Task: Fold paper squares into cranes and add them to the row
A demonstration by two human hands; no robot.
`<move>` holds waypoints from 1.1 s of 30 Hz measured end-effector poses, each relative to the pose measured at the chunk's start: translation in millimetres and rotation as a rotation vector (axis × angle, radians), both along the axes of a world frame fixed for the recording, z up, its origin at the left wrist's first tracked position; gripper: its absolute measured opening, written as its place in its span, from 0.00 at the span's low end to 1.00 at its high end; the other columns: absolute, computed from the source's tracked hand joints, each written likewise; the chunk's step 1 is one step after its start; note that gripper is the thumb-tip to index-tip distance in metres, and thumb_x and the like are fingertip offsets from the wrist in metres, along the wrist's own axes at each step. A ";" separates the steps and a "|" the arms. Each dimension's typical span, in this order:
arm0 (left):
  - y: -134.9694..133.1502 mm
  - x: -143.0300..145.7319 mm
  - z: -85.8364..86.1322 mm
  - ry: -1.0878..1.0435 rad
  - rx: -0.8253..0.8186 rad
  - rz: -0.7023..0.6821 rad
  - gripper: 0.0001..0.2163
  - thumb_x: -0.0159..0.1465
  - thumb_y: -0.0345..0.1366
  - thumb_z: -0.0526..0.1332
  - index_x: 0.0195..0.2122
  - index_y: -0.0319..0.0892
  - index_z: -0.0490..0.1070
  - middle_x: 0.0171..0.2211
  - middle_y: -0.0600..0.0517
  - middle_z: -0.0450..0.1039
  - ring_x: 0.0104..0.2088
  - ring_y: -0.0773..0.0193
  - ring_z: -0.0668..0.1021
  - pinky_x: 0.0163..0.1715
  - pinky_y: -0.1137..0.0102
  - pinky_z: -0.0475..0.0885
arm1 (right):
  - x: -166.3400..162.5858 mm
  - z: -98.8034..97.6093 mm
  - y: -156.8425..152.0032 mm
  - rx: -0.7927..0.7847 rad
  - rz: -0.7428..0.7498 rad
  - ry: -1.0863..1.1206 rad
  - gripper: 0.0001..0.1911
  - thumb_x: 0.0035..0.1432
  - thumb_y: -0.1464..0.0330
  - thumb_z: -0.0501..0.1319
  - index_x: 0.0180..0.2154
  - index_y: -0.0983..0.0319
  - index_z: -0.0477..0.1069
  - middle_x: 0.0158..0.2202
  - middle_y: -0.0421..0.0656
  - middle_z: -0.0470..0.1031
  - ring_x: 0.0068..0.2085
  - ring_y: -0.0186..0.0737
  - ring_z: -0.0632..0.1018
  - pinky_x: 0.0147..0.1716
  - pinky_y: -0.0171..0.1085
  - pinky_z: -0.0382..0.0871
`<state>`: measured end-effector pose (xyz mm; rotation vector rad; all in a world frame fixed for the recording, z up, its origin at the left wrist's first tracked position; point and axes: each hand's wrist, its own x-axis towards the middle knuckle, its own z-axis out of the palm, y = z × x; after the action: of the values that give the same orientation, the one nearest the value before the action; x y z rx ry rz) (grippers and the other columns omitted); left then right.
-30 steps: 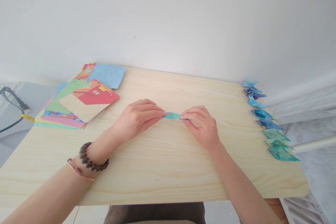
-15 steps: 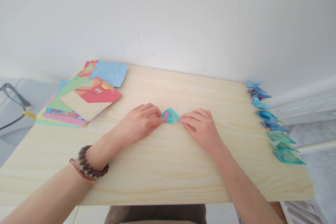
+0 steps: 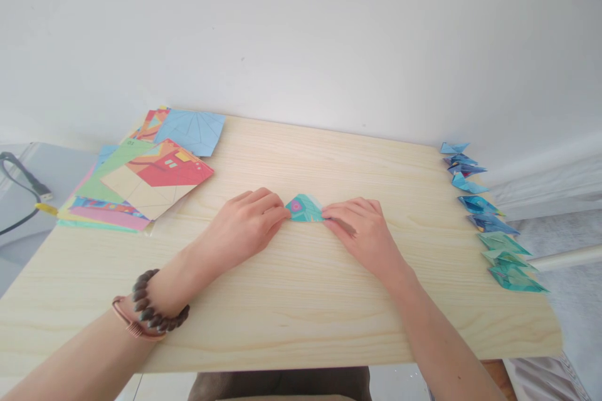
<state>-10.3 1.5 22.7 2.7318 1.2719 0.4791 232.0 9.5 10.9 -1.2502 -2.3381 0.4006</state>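
Observation:
A small folded piece of origami paper (image 3: 305,208), teal with a pink spot, lies low over the middle of the wooden table (image 3: 291,301). My left hand (image 3: 251,219) pinches its left corner between thumb and fingers. At the opposite corner, my right hand (image 3: 360,225) has its fingertips closed on the paper. The paper's long edge faces me and its peak points away. Dark beads and a copper-coloured band circle my left wrist. The fingertips hide both ends of the paper.
Patterned paper sheets (image 3: 155,178) lie in a loose pile at the left, with a light blue sheet (image 3: 190,130) behind. Several folded paper figures (image 3: 477,205), blue to green, line the right edge. A cable (image 3: 28,178) lies beyond the left edge. A white wall (image 3: 301,31) rises behind.
My left hand has shifted slightly left along the paper, baring more of its left end. Both hands keep hold. The view has moved a little.

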 end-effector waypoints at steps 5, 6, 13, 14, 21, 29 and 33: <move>0.1 2.2 2.0 -0.024 -0.033 0.038 0.10 0.64 0.29 0.52 0.39 0.41 0.72 0.34 0.49 0.72 0.38 0.62 0.72 0.38 0.68 0.69 | -4.0 -4.4 1.6 -0.047 -0.087 0.035 0.08 0.59 0.65 0.56 0.32 0.56 0.73 0.35 0.41 0.73 0.40 0.40 0.70 0.43 0.43 0.56; 0.0 2.1 2.7 -0.029 -0.045 0.047 0.10 0.64 0.29 0.51 0.39 0.41 0.72 0.34 0.49 0.72 0.38 0.63 0.72 0.37 0.68 0.69 | -4.4 -5.1 2.2 -0.062 -0.117 0.041 0.08 0.59 0.64 0.56 0.32 0.55 0.73 0.34 0.41 0.72 0.40 0.41 0.70 0.44 0.44 0.56; 1.9 -1.3 0.1 -0.072 -0.130 0.109 0.10 0.65 0.33 0.51 0.37 0.42 0.73 0.33 0.50 0.72 0.38 0.62 0.71 0.38 0.69 0.69 | -5.4 -6.8 7.3 -0.154 -0.266 0.046 0.08 0.54 0.59 0.60 0.30 0.53 0.75 0.35 0.41 0.68 0.41 0.43 0.69 0.46 0.48 0.55; 2.5 -1.5 -1.2 -0.080 -0.137 0.117 0.10 0.65 0.34 0.52 0.37 0.42 0.73 0.33 0.50 0.72 0.38 0.62 0.71 0.38 0.69 0.69 | -5.9 -6.8 7.7 -0.159 -0.273 0.044 0.09 0.55 0.59 0.59 0.30 0.54 0.75 0.36 0.41 0.67 0.42 0.43 0.69 0.46 0.48 0.55; 3.1 -1.6 -3.1 -0.134 -0.199 0.150 0.10 0.64 0.37 0.51 0.36 0.43 0.72 0.33 0.50 0.72 0.37 0.61 0.70 0.40 0.66 0.67 | -10.4 -6.8 8.5 -0.170 -0.305 0.007 0.09 0.54 0.61 0.58 0.28 0.57 0.72 0.38 0.42 0.68 0.43 0.43 0.68 0.46 0.46 0.56; 3.6 13.2 -4.8 -0.132 -0.230 0.206 0.11 0.63 0.43 0.53 0.36 0.44 0.70 0.33 0.51 0.68 0.36 0.60 0.68 0.39 0.63 0.64 | -10.7 -7.8 9.0 -0.150 -0.289 -0.006 0.08 0.54 0.61 0.59 0.29 0.57 0.72 0.37 0.42 0.68 0.42 0.43 0.68 0.45 0.45 0.56; 4.5 19.1 -9.2 -0.140 -0.252 0.262 0.13 0.64 0.44 0.51 0.32 0.43 0.71 0.34 0.50 0.66 0.37 0.59 0.67 0.40 0.62 0.63 | -10.3 -8.4 9.5 -0.154 -0.288 0.007 0.07 0.53 0.61 0.60 0.28 0.58 0.72 0.37 0.42 0.68 0.42 0.43 0.68 0.45 0.45 0.56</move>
<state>8.8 6.0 13.4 2.2990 1.5430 0.4840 221.7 19.1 2.5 -1.6270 -2.1109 0.4926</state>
